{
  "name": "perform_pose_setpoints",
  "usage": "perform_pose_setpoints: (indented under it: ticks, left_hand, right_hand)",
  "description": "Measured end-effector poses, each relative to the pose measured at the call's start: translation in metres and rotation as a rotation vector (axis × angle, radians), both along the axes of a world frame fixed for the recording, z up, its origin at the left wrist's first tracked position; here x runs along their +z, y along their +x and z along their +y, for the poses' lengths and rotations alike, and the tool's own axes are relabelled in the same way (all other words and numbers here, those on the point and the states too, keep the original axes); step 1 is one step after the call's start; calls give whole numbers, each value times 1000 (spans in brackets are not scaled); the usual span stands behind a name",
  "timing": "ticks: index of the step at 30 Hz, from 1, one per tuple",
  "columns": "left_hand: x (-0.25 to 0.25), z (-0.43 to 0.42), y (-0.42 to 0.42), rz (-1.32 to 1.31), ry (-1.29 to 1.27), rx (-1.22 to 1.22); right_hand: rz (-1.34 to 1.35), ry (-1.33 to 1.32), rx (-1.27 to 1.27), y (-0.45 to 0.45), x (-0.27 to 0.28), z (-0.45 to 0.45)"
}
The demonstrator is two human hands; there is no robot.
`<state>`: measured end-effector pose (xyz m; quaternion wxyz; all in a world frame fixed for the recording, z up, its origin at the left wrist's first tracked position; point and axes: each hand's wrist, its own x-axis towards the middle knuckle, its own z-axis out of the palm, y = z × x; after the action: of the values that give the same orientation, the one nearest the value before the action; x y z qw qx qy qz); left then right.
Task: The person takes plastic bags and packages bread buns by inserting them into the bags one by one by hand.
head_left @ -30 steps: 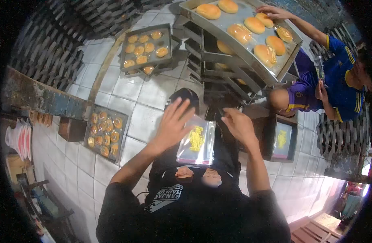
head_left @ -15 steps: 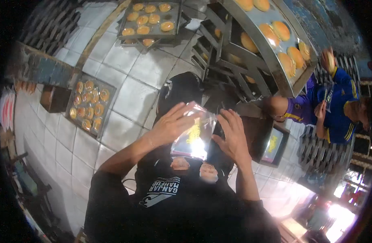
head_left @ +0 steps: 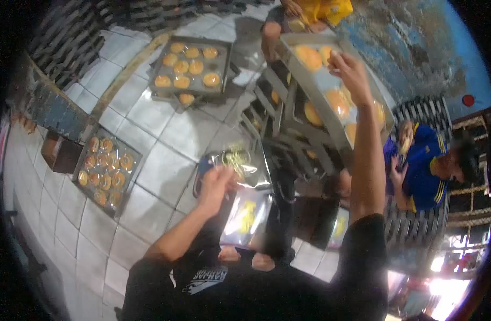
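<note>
My left hand [head_left: 217,188] is closed on a clear plastic bag [head_left: 237,160] with yellow-green print, lifted above my lap. Below it, a stack of clear bags [head_left: 246,218] with yellow print lies on my lap. My right arm reaches up to the right, and my right hand [head_left: 346,69] is over the raised tray of buns [head_left: 323,80]. Its fingers are curled and blurred; whether they hold something cannot be made out. Round golden buns [head_left: 339,102] lie in that tray, below my right hand.
Beneath the raised tray stand more stacked trays [head_left: 277,101]. Wrapped buns fill a tray on the floor at left [head_left: 103,166] and another at upper left [head_left: 189,67]. A person in blue [head_left: 424,160] sits at right; another in yellow [head_left: 331,10] is at the top.
My left hand has raised one bag off the stack. My right hand has moved from the bags up over the bun tray. The person in yellow has come into view.
</note>
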<state>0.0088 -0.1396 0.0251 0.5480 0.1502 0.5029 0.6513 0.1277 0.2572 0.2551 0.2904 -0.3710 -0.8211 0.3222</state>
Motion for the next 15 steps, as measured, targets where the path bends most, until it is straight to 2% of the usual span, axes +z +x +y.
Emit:
perform_pose_setpoints:
  ticks: [1,2,4,5,7,9,11,13,15]
  left_hand:
    - [-8,-2,4,-36,17,40]
    - [-10,-5,6,-23,26,23]
    - [-5,-7,3,-23,15,2]
    - [-6,-3,1,-22,11,21]
    - [-15,-2,3,-131,90,74]
    - [-22,0,0,-26,23,55]
    - [-21,5,2,-183,76,96]
    - [-4,14,-1,-157,58,51]
    - [4,18,-3,-282,26,159]
  right_hand:
    - [-113,27,-87,-5,-14,41]
    - [-105,49,-61,-12,-29,67]
    - [-492,155,-256,-32,-53,103]
    - [-490,156,-236,-41,-55,110]
    - [-248,110,-202,-48,-75,112]
    - [-240,50,-181,-71,-43,51]
    - [2,-26,10,-72,-36,21]
    - [-9,-50,15,-69,-43,20]
    - [-16,-89,63,-63,-35,5]
